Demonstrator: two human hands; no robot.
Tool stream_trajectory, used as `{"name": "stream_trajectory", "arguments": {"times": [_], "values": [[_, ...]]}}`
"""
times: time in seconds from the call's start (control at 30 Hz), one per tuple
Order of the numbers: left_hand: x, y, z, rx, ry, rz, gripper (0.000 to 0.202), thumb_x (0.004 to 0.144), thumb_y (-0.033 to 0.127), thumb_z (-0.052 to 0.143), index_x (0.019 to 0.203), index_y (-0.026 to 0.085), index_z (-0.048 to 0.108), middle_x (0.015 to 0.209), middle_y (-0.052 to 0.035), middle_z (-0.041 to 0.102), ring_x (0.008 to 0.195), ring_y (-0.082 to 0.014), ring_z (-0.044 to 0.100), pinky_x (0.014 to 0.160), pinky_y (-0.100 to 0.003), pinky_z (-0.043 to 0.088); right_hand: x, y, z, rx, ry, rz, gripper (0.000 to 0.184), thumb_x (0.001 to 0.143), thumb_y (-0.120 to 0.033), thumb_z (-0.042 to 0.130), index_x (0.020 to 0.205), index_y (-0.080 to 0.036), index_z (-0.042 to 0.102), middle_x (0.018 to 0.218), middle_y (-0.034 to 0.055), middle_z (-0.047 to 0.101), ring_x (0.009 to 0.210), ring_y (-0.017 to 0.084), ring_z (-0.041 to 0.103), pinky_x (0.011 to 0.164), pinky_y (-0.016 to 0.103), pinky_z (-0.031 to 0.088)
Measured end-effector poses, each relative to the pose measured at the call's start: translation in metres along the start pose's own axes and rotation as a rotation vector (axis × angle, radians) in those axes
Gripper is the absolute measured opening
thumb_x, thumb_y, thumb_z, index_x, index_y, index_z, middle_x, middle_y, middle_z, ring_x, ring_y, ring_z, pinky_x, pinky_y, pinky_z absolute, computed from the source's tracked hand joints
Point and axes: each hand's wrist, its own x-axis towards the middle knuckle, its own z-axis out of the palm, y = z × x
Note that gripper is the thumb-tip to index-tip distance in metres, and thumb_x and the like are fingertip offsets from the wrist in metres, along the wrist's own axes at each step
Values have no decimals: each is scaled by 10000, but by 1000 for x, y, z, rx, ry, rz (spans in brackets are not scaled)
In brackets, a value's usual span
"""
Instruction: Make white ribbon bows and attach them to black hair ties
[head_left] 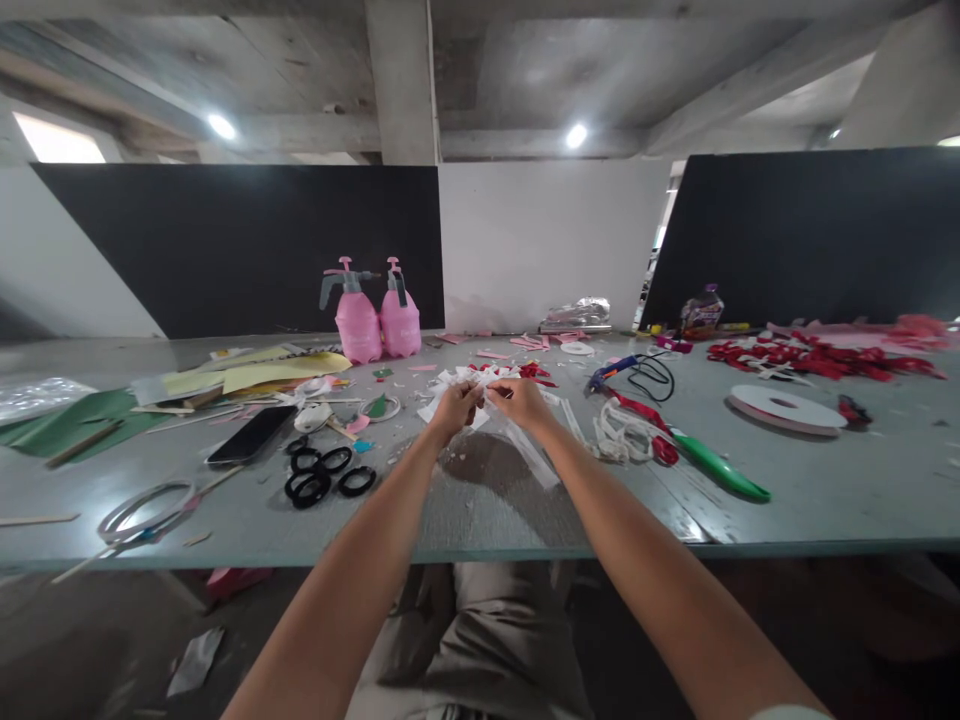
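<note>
White ribbon (480,378), looped into a ragged cluster, sits between both hands just above the grey surface (480,510), a little beyond its near edge and roughly mid-scene. The left hand (454,408) closes on the cluster's left side, its fingers pressed together on the loops. The right hand (525,400) pinches the right side in the same way. From there a loose tail (534,455) of ribbon runs toward the near right and lies on the surface. The hands almost meet, with only ribbon between them.

To do this step well, I judge the left pinch should sit right at the gathered middle, so the loops cannot spring apart. The right fingers can then work one fold at a time with the tail flat and untwisted. Light pressure is probably enough, as ribbon this thin looks quick to crease.

Black scissors (322,472) lie near left of the hands, with a dark phone (251,435) further left. Two pink spray bottles (375,320) stand at the far side. A green-handled tool (720,468) lies to the right, a white ribbon roll (784,410) beyond it, and red ribbon pieces (817,358) at the far right. Small scraps litter the surface under the hands and could snag the tail.
</note>
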Motion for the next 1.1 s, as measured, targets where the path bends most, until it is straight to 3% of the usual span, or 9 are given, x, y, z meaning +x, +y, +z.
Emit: {"name": "stream_trajectory", "arguments": {"times": [0.3,0.5,0.63,0.8,0.97,1.1], "values": [[-6,6,-3,-1,-70,-14,340,685,466,684,769,150,591,420,97,310,358,-33,222,397,-205,117,-1,-3,-4,-240,-94,-81,294,796,-299,505,584,-136,626,530,-4,555,541,102,458,533,212,276],[-6,1,0,173,-46,-40,417,728,528,623,876,141,665,436,90,305,374,-43,226,409,-211,159,-3,-17,-4,-569,-211,36,266,803,-299,499,786,-139,711,744,86,701,699,169,603,620,231,352],[-2,-2,-1,317,9,36,403,722,515,624,799,129,713,445,50,433,441,-70,353,471,-214,268,-3,-23,4,-726,-284,65,348,863,-281,423,955,-94,701,911,178,704,840,240,645,728,281,413],[2,-7,-6,401,37,130,355,718,465,627,791,135,735,680,-13,664,654,-131,541,671,-235,402,-3,-28,9,-771,-348,61,349,894,-238,392,1026,-66,665,962,194,692,894,267,649,761,309,444],[4,-11,-10,439,23,143,316,722,423,618,799,143,741,733,-30,699,736,-170,584,749,-266,427,-3,-30,10,-771,-385,54,347,919,-254,389,1044,-64,651,996,191,684,942,262,642,795,307,445],[4,-11,-10,440,33,150,280,720,394,614,772,147,735,684,-20,678,704,-160,567,715,-258,425,-3,-29,12,-769,-365,43,351,922,-255,390,1051,-54,647,984,196,682,939,266,640,782,305,438]]}}
